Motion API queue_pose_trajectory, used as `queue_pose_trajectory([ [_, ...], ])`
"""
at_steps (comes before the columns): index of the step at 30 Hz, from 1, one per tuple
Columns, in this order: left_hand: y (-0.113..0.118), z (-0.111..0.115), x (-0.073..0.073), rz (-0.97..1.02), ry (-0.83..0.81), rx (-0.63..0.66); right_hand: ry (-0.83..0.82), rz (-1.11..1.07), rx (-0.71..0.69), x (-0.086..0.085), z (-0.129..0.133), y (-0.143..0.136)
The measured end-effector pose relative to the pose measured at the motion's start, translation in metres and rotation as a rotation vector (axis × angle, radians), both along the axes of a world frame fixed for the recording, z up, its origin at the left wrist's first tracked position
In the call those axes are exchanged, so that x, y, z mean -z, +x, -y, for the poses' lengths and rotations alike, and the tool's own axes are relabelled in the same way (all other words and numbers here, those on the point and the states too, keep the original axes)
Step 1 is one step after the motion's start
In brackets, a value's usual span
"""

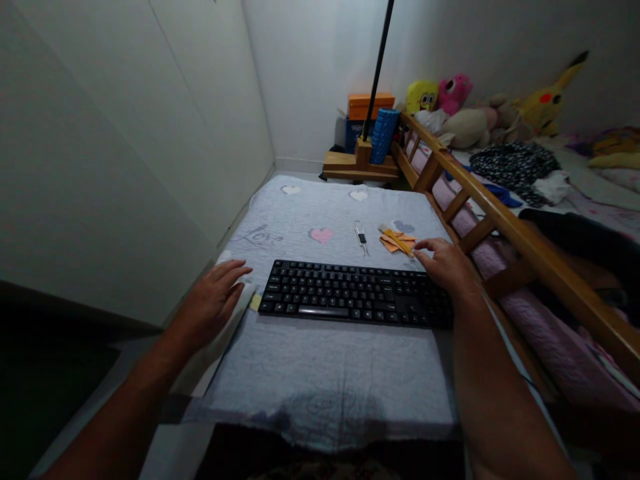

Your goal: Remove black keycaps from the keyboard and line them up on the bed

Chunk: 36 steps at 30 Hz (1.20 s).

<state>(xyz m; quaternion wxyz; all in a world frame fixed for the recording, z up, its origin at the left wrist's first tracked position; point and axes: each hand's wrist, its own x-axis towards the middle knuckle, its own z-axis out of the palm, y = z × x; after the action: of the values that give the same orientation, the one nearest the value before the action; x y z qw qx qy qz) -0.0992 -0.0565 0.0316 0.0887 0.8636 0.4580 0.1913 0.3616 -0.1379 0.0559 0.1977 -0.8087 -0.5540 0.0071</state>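
Observation:
A black keyboard (340,293) lies across the cloth-covered table. Left of it hovers my left hand (213,300), fingers apart and empty, not touching the keyboard. My right hand (443,263) is over the keyboard's right end, its thumb and fingertips near the end of a yellow-handled brush (397,240); whether they touch it I cannot tell. The brush rests on an orange cloth (387,244). Left of the cloth lies a small metal tool with a black middle (361,237).
The tablecloth (320,373) has heart prints. A wooden bed rail (480,200) runs along the right, with plush toys (470,127) and clothes behind it. Beyond the table stand a black pole (379,73), a blue roller (384,137) and an orange box (370,105). White panels (150,133) rise on the left.

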Motion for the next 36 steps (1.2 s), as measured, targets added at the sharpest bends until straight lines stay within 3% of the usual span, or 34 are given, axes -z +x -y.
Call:
queue_pose_trajectory([
  [4,0.039,-0.014,-0.034,0.134,-0.075,-0.071,-0.038,-0.054,-0.059,-0.004,-0.014,-0.015],
  [7,0.067,-0.031,-0.044,0.228,-0.206,-0.126,-0.060,-0.062,-0.096,-0.004,-0.028,-0.027],
  [12,0.096,-0.059,-0.024,0.320,-0.288,-0.191,-0.148,-0.032,-0.184,-0.003,-0.048,-0.045],
  [18,0.110,-0.059,0.000,0.252,-0.266,-0.199,-0.236,0.029,-0.125,0.007,-0.058,-0.031],
  [25,0.109,-0.055,0.010,0.220,-0.270,-0.234,-0.252,0.127,-0.051,0.027,-0.070,0.002],
  [29,0.109,-0.054,0.015,0.213,-0.287,-0.247,-0.206,0.192,-0.088,0.038,-0.082,0.008],
  [36,0.109,-0.055,0.022,0.234,-0.283,-0.249,-0.295,0.176,-0.096,0.050,-0.103,0.013],
])
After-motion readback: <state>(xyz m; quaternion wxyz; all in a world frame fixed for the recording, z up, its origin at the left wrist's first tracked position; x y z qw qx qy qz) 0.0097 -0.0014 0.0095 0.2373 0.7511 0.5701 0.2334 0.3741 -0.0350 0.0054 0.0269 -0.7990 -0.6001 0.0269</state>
